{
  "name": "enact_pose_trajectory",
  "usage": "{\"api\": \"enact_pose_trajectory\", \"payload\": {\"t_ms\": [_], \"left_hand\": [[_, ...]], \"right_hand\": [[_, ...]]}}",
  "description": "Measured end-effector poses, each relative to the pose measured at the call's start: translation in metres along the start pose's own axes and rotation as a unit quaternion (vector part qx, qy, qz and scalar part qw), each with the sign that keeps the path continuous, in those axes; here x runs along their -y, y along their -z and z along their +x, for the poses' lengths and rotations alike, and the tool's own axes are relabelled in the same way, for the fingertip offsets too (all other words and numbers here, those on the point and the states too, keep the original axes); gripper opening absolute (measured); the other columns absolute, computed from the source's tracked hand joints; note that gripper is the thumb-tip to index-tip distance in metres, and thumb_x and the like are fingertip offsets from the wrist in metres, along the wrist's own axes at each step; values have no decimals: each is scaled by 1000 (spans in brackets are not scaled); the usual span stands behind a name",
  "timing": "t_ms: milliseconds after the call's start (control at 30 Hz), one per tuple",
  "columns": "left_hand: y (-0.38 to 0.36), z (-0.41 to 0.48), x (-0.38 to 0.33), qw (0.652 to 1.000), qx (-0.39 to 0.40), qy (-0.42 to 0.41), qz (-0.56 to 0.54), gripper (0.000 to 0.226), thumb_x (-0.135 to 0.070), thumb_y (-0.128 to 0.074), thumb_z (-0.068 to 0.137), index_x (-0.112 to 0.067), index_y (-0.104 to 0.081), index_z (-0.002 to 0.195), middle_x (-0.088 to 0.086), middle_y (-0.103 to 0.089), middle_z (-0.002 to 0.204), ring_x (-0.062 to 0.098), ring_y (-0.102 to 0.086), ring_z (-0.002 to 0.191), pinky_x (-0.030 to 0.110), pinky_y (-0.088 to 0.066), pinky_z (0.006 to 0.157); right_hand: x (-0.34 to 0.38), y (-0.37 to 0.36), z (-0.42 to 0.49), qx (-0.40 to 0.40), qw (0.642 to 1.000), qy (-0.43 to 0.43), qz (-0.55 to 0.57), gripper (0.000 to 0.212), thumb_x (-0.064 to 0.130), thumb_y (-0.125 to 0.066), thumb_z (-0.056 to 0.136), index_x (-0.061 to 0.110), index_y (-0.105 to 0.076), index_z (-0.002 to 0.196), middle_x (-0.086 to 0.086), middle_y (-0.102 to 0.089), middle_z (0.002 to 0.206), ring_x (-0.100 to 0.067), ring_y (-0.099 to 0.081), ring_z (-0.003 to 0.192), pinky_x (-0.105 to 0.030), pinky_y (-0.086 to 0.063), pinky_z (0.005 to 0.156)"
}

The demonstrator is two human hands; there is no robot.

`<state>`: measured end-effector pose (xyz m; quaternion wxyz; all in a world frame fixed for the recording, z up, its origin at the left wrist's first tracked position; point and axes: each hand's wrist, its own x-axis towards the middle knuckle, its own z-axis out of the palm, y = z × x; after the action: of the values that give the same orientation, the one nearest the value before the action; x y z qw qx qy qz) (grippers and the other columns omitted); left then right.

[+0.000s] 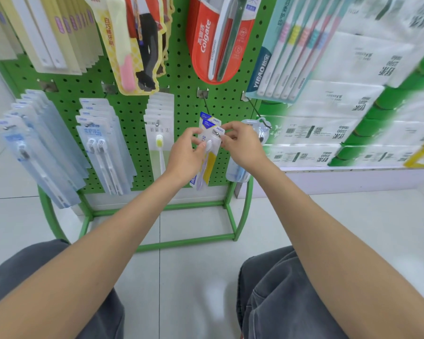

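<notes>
- Head view: a blue, white and yellow carded toothbrush pack (210, 165) hangs at the ball tip of a thin metal hook (206, 106), low on the green perforated pegboard rack (181, 77). A second matching pack (209, 117) sits behind it on the same hook.
- The left hand (185, 155) grips the front pack at mid-height, its fingers (194, 133) curled round the left edge.
- The right hand (240, 145) pinches the card's top right corner beside the hook tip, its fingers (227, 128) bent close together.
- The hang hole seems to be passing the ball tip; whether on or off, I cannot tell.
- To do it well, steer the hole with the right pinch, keep the card flat with the left, and slide straight along the hook. Twisting could tear the card or drag the pack behind.
- A clear blister pack with blue contents (238, 172) hangs just beside the right wrist; avoid knocking it.
</notes>
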<state>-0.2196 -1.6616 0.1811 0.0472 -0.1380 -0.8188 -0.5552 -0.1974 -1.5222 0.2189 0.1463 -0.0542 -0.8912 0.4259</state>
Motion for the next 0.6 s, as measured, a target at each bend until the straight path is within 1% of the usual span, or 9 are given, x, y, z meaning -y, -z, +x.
{"api": "enact_pose_trajectory", "payload": {"t_ms": [67, 133, 233, 300, 367, 400, 467, 533, 600], "left_hand": [[-2, 3, 2, 1000, -2, -2, 5, 27, -22, -53, 99, -17, -53, 126, -3, -59, 101, 24, -66, 84, 39, -53, 78], [-3, 5, 2, 1000, -14, -7, 11, 20, -22, -55, 98, -19, -54, 118, 0, -59, 102, 22, -63, 83, 42, -53, 80], [-3, 9, 1, 999, -44, -3, 17, 28, -21, -55, 98, -20, -49, 126, 1, -53, 115, 15, -59, 81, 37, -52, 77], [-2, 10, -1, 999, -34, 1, 2, 32, -19, -54, 99, -19, -47, 130, 1, -50, 122, 18, -62, 90, 35, -52, 80], [-3, 12, -2, 1000, -22, 1, -10, 22, -17, -53, 100, -20, -51, 122, -1, -54, 119, 21, -63, 96, 34, -52, 83], [-2, 12, -3, 1000, -24, 4, -13, 15, -17, -52, 100, -21, -52, 115, -2, -56, 114, 20, -63, 93, 31, -51, 80], [-1, 13, -4, 999, -33, 13, -19, 3, -18, -51, 101, -19, -51, 103, -4, -59, 107, 14, -63, 77, 24, -48, 70], [1, 14, -6, 999, -30, 17, -37, 7, -18, -51, 101, -19, -50, 94, -3, -60, 100, 10, -61, 65, 23, -47, 64], [1, 15, -8, 998, -26, 18, -60, 16, -16, -52, 100, -22, -48, 86, -3, -60, 92, 10, -59, 60, 26, -46, 63]], "right_hand": [[0, -1, -2, -5, 1000, 5, 0, 15, 9, -57, 96, 6, -66, 107, -9, -70, 90, -27, -68, 86, -43, -55, 84], [0, -3, -3, -19, 1000, 7, 7, 14, 9, -57, 96, 5, -68, 104, -9, -71, 89, -26, -68, 86, -40, -56, 82], [-2, -5, -3, -33, 999, 0, 36, 13, 9, -57, 95, 6, -68, 99, -7, -70, 85, -24, -66, 80, -39, -55, 81], [-3, -5, -2, -36, 998, -4, 54, 12, 6, -56, 95, 9, -68, 96, -5, -68, 84, -18, -63, 76, -41, -56, 82], [-4, -5, 0, -33, 998, -8, 62, 13, 5, -57, 94, 11, -68, 97, -4, -68, 84, -16, -62, 76, -41, -56, 83], [-4, -5, 0, -31, 998, -9, 61, 13, 5, -57, 94, 11, -68, 98, -4, -68, 85, -16, -63, 76, -41, -56, 84], [-6, -4, 1, -30, 998, -16, 58, 14, 5, -56, 94, 15, -66, 97, -3, -68, 84, -17, -65, 78, -42, -56, 84], [-8, -3, 1, -30, 998, -23, 59, 16, 3, -56, 94, 14, -67, 100, -1, -69, 85, -19, -67, 81, -41, -56, 85], [-10, -2, 2, -27, 997, -28, 60, 23, 2, -56, 93, 10, -67, 111, 1, -69, 85, -17, -66, 79, -38, -57, 83]]}}
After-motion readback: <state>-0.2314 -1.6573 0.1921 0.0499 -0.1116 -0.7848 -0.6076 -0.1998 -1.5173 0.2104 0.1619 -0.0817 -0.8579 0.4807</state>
